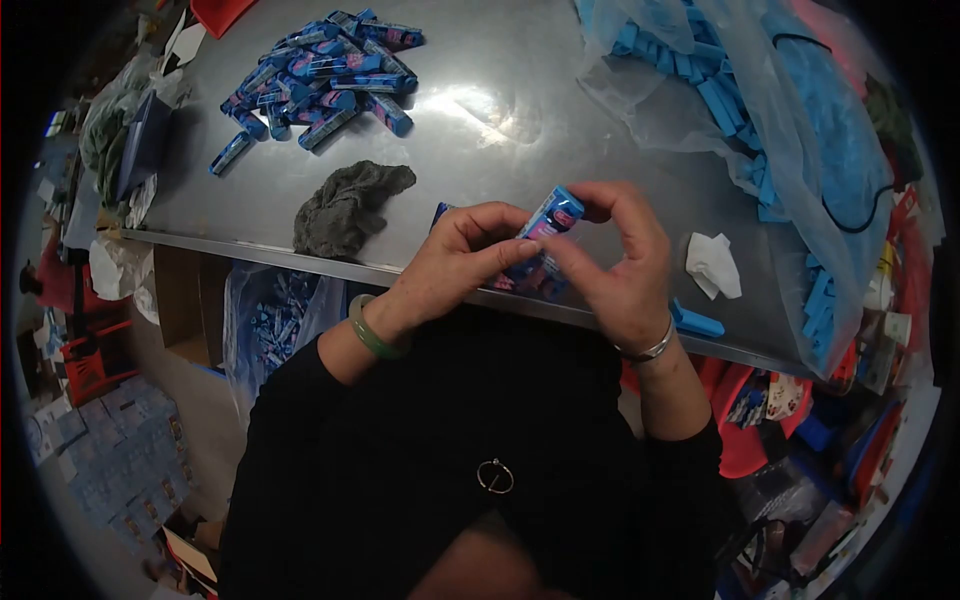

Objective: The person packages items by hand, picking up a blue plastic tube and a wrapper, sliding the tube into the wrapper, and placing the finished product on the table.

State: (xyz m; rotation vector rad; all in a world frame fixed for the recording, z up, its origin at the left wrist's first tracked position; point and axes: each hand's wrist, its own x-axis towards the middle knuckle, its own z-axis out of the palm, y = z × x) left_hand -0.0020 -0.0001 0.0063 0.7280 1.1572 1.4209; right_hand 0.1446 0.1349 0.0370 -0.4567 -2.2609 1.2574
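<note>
Between my two hands a small blue printed packet (553, 212) is tilted up near the table's front edge. My left hand (465, 255) has its fingers wrapped round the lower end of the packet. My right hand (625, 255) pinches the packet with thumb and fingers near its upper end. More blue and pink printed pieces (540, 275) lie below and behind my fingers, partly hidden. A dark grey cloth (350, 208) is on the metal table (500, 60) left of my hands. A crumpled white tissue (713, 265) and a light blue block (697, 321) lie to the right.
A heap of blue packets (325, 75) lies at the back left. Clear plastic bags (800, 150) with light blue blocks (722, 105) cover the right side. Below the front edge hangs a bag of small packets (280, 320), and a red bin (745, 440) is at the lower right.
</note>
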